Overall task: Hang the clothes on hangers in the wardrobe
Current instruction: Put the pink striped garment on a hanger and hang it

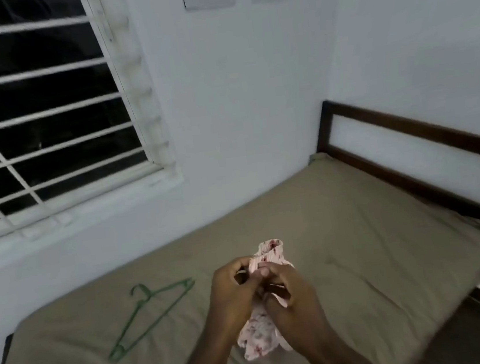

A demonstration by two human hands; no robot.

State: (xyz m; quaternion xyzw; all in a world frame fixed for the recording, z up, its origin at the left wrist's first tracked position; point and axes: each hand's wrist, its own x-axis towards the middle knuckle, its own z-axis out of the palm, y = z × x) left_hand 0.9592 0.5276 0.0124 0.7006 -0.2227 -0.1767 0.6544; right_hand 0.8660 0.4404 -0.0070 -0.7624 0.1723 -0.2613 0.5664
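Observation:
A small pink floral garment (259, 335) is bunched between both hands above the bed. My left hand (231, 294) grips its upper edge, fingers curled round the fabric. My right hand (288, 293) pinches the same garment just beside it, thumbs close together. Part of the cloth sticks up behind the fingers and the rest hangs below the wrists. A green wire hanger (150, 313) lies flat on the bed to the left of my hands, untouched.
The bed (361, 242) with a tan sheet fills the lower view. Its dark wooden headboard (415, 142) stands at the right. A barred window (37, 116) is in the white wall on the left. No wardrobe is in view.

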